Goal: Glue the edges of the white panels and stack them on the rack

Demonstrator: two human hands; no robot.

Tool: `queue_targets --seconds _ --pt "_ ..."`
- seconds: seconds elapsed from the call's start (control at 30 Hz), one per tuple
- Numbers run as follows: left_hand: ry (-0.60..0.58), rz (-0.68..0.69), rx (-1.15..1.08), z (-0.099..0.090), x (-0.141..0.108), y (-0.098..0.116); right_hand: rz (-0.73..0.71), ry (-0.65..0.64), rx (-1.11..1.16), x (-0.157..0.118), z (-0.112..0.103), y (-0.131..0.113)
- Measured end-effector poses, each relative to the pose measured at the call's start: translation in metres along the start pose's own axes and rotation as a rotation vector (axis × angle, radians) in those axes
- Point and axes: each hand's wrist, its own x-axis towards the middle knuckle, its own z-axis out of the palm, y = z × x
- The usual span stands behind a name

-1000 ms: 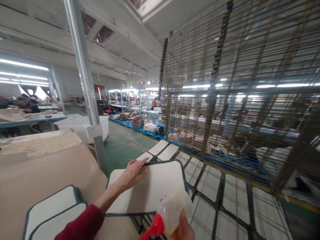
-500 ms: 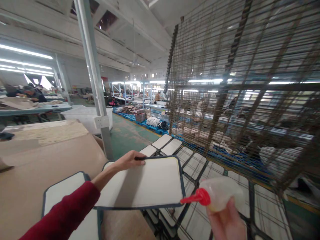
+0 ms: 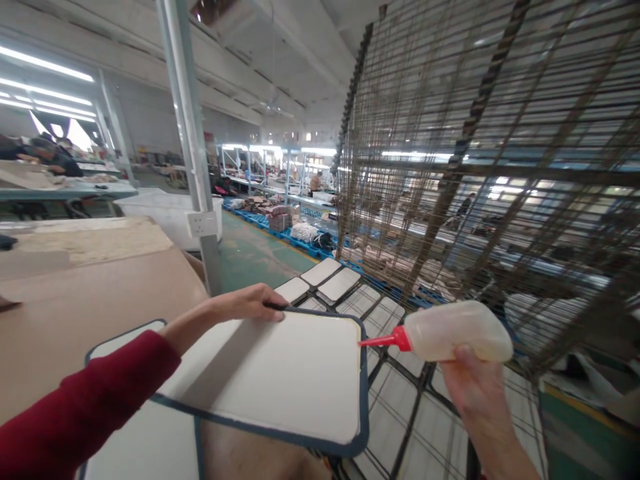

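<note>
The left hand pinches the far edge of the white panel between thumb and fingers, likely steadying it while leaving the dark border toward the right hand accessible. The right hand grips the squeeze bottle nearly level, presumably so its red nozzle reaches that border between the hands.

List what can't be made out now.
Head view:
Upper-left corner of the held white panel: hidden by the left arm.
Lower white panel: cut off by bottom edge.
Most fingers of the right hand: behind the squeeze bottle.
Whether the red nozzle touches: tip too small.
</note>
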Motion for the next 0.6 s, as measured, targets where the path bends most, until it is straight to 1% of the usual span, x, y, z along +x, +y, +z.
queue_targets --seconds 0.1,0.4,0.5,0.6 --pt "-0.063 -0.047 -0.071 -0.001 -0.001 0.005 0.000 -0.013 -0.018 0.000 -0.001 -0.001" --pt "-0.099 -0.110 -0.196 -0.004 -0.001 0.008 0.088 -0.012 -0.063 -0.012 -0.001 -0.008" --pt "-0.114 -0.120 -0.224 -0.004 0.000 0.008 0.118 0.019 -0.094 -0.015 -0.001 -0.010" --pt "-0.104 -0.139 -0.234 -0.004 0.001 0.006 0.132 0.047 -0.128 -0.018 -0.003 -0.010"
